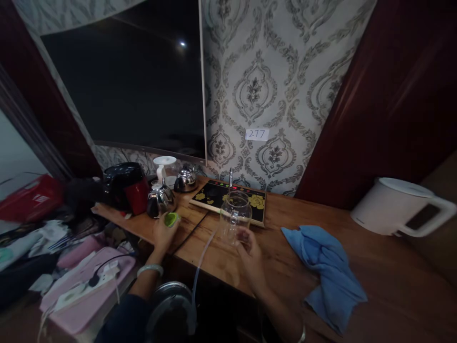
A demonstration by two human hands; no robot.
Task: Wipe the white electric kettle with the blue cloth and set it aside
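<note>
**Glass jar upright at the stove's edge**

The right hand (pixel 250 244) closes its fingers on the glass jar (pixel 235 215), which stands upright on the worktop (pixel 374 271), long axis vertical, mouth up, against the stove (pixel 228 196). The left hand (pixel 164 233) grips a green sponge (pixel 171 219).

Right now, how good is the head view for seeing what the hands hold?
Head view: dim and grainy; edges bend from the wide lens. The left hand grips a green lid, clear enough. The glass jar in the right hand is faint and see-through.
</note>
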